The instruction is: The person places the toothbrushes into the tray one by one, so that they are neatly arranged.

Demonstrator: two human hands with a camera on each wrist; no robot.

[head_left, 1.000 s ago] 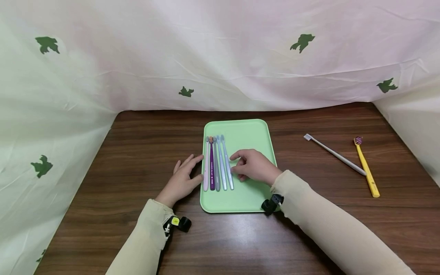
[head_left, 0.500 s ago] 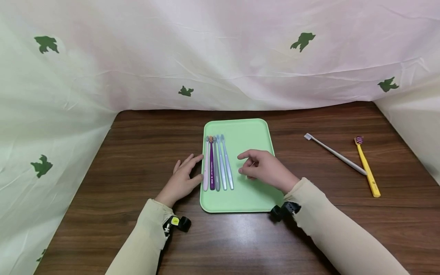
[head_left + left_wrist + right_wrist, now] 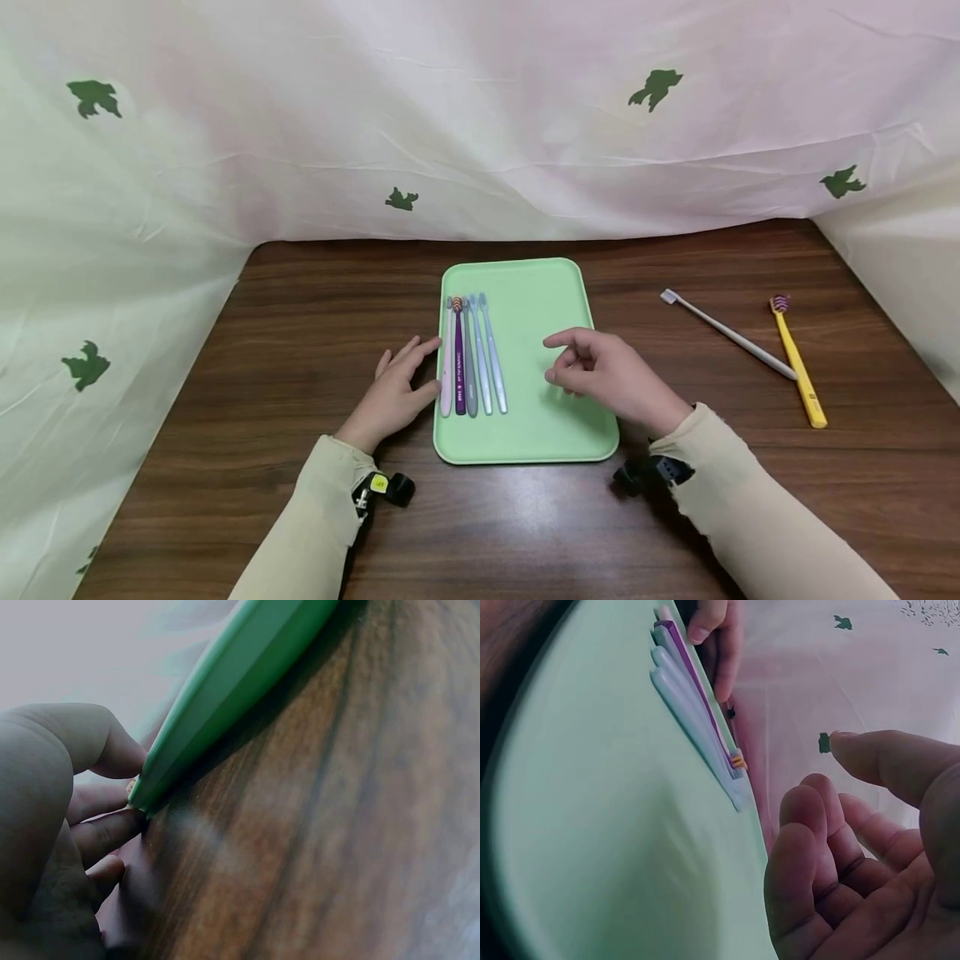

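Observation:
A light green tray lies on the table with several toothbrushes side by side along its left part. From the left these are a pale pink toothbrush, a dark purple toothbrush, a grey toothbrush and two light blue ones, the outer blue toothbrush slightly slanted. My left hand touches the tray's left edge with thumb and fingertips, fingers spread. Over the tray's right side hovers my right hand, fingers loosely bent and holding nothing, as the right wrist view also shows.
On the table to the right, a light grey toothbrush lies with its handle end against a yellow toothbrush. A white curtain with green bird shapes hangs behind and beside the brown wooden table.
My right hand has moved away from the outer light blue toothbrush toward the tray's right side. The left hand stays at the tray's edge, and the toothbrushes keep their places.

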